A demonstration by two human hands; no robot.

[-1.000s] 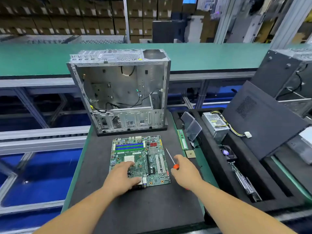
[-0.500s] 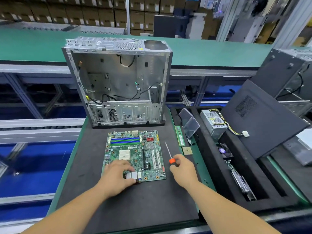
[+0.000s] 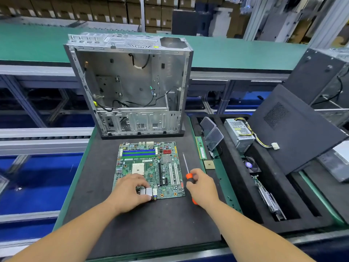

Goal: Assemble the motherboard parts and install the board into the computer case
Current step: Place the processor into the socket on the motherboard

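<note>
A green motherboard [image 3: 151, 167] lies flat on the black mat [image 3: 143, 220] in front of me. My left hand [image 3: 130, 191] rests on its near left corner, fingers curled against the silver port block. My right hand [image 3: 203, 188] grips the orange handle of a screwdriver [image 3: 186, 164], whose thin shaft points away along the board's right edge. Behind the board stands the open silver computer case [image 3: 132, 86], loose cables hanging inside. A RAM stick [image 3: 200, 148] and a CPU chip [image 3: 209, 164] lie on the mat's right edge.
A black foam tray [image 3: 236, 186] to the right holds a power supply [image 3: 238, 133], a small fan [image 3: 250, 165], clear plastic covers [image 3: 212, 133] and a metal bracket. A black side panel [image 3: 294, 129] leans over it. A green conveyor [image 3: 28, 42] runs behind the case.
The view has shifted a little. My left hand slid slightly toward the board's near edge by the port block. My right hand still holds the screwdriver beside the board.
</note>
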